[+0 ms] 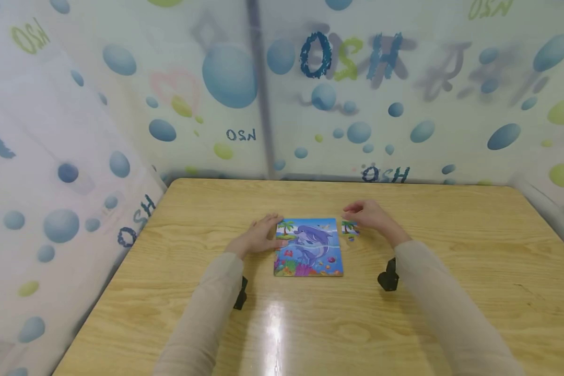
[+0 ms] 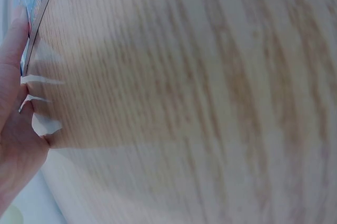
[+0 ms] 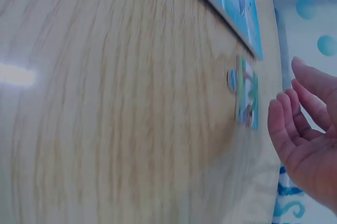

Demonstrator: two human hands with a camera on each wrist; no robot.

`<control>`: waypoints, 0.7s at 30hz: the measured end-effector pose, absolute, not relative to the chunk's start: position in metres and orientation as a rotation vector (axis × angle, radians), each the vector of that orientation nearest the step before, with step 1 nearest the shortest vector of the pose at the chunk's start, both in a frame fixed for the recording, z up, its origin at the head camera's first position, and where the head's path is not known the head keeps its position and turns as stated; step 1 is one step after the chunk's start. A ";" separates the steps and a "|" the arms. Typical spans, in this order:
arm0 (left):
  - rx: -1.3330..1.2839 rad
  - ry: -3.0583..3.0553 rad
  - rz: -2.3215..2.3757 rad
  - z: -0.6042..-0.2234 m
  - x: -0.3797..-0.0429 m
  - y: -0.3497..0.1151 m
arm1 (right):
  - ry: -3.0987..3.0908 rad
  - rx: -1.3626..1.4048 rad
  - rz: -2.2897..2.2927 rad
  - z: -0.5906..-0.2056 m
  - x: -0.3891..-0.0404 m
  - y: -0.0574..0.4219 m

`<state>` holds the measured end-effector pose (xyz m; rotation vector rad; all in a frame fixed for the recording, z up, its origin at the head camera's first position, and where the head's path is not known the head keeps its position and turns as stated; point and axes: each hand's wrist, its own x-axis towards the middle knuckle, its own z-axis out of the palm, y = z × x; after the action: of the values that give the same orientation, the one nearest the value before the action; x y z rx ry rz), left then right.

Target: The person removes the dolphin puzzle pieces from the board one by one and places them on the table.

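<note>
A square dolphin picture puzzle (image 1: 308,250) lies flat on the wooden table. My left hand (image 1: 259,235) rests at its left side, fingers extended at the upper left corner and thumb over the left edge; the left wrist view catches only part of this hand (image 2: 16,124). Just right of the puzzle's upper right corner lies a loose jigsaw piece (image 1: 349,228) with a palm tree on it, its knob toward me. My right hand (image 1: 367,213) hovers beside that piece. In the right wrist view, its loosely bent fingers (image 3: 284,124) stand apart from the piece, holding nothing.
The wooden table (image 1: 216,209) reaches back to a curtain (image 1: 291,130) printed with blue and green dots and letters. A black wrist device (image 1: 389,275) sits by the right sleeve, another (image 1: 241,293) by the left sleeve.
</note>
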<state>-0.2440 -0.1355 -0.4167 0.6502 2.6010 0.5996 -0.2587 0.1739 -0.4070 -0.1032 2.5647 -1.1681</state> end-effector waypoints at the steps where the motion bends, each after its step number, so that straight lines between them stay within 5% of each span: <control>1: 0.647 2.602 0.597 -0.416 -0.244 -0.136 | 2.560 -0.124 -1.174 -0.406 -0.259 0.170; 21: 0.621 2.594 0.617 -0.417 -0.245 -0.135 | 2.555 -0.571 -0.924 -0.398 -0.264 0.098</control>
<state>-0.2450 -0.1355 -0.4167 0.6206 2.5937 0.6171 -0.2641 0.0983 -0.3977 -0.5714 2.5547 -0.9237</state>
